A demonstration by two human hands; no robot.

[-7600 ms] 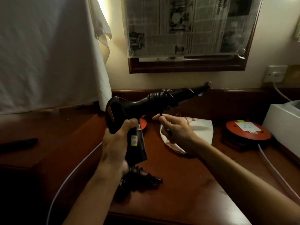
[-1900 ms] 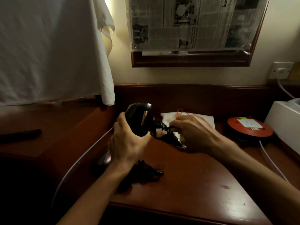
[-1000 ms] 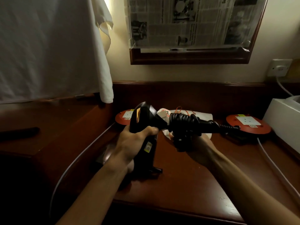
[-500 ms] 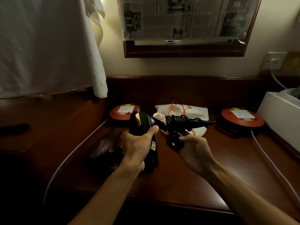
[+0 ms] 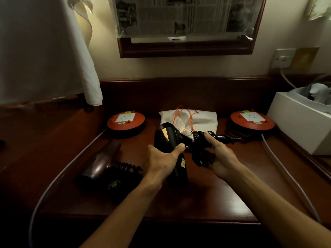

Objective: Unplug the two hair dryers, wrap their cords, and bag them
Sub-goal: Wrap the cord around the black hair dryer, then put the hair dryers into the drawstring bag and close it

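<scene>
Head view of a dark wooden desk (image 5: pixel 206 203), with a person bent over it. The left hand (image 5: pixel 162 162) is curled round the body of the black hair dryer (image 5: pixel 167 140), held just above the desk between the two red socket reels (image 5: pixel 126 120) (image 5: pixel 252 120). The right hand (image 5: pixel 219 156) cups the plug (image 5: pixel 201 158) from beneath while its thumb presses on the coiled cord (image 5: pixel 200 137) wound about the dryer's handle. The second hair dryer (image 5: pixel 100 167), brownish, lies on its side on the desk to the left, its cord already wound on (how securely cannot be told). The white drawstring bag (image 5: pixel 202 120) lies flat behind the hands, against the back rail.

The dryer is judged rigid, fairly light and smooth-shelled, so the thick body gives the surest hold. The springy cord probably loosens if released; the plug end is the part to keep pinned. The bag is soft and limp, and would likely need its mouth held wide.
</scene>
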